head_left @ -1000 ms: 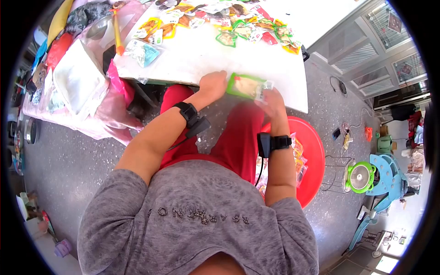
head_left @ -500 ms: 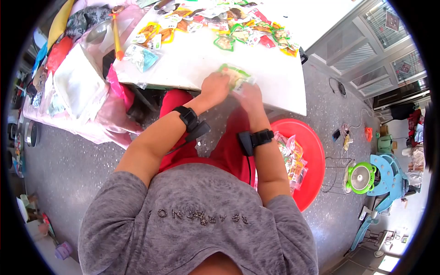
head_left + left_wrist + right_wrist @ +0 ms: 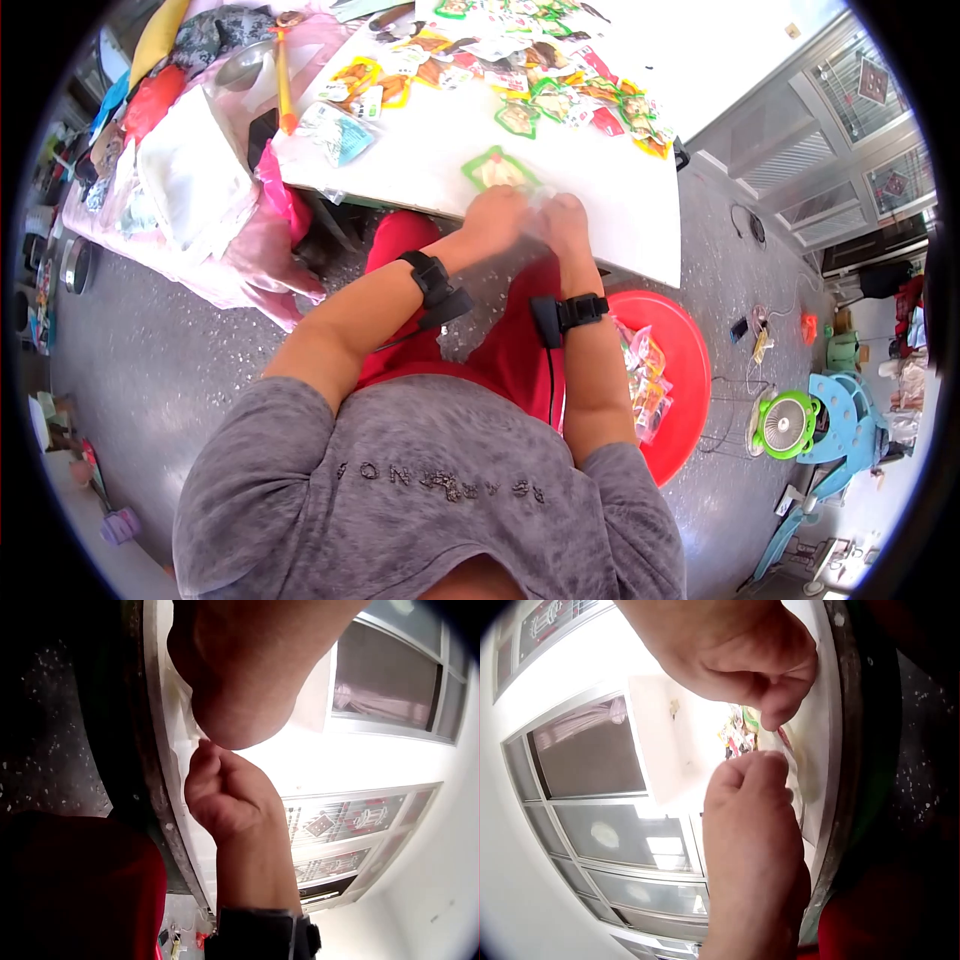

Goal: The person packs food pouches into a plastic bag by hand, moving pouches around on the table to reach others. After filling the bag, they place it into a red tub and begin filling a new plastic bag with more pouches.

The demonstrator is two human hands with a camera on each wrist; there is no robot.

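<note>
A green-edged plastic food packet (image 3: 497, 168) with pale contents lies over the near part of the white table (image 3: 425, 160), its clear end toward the person. My left hand (image 3: 496, 220) and right hand (image 3: 562, 226) are close together at that clear end, fingers curled and pinching the film. In the left wrist view, the right hand (image 3: 232, 796) has thumb and fingertips pressed together beside the left hand (image 3: 244, 682). The right wrist view shows both hands' fingertips at the packet's film, with the left hand (image 3: 754, 810) below the right hand (image 3: 742, 656).
Many colourful food packets (image 3: 540, 85) spread across the far side of the table. A blue-and-clear bag (image 3: 340, 132) lies at the left. On the floor by the right arm, a red basin (image 3: 685, 400) holds more packets. A pink-covered surface (image 3: 240, 260) stands at left.
The right hand has moved left with the packet, bringing its clear end close to the left hand. The packet has turned, its green end now pointing away; both hands now hold the near end.
</note>
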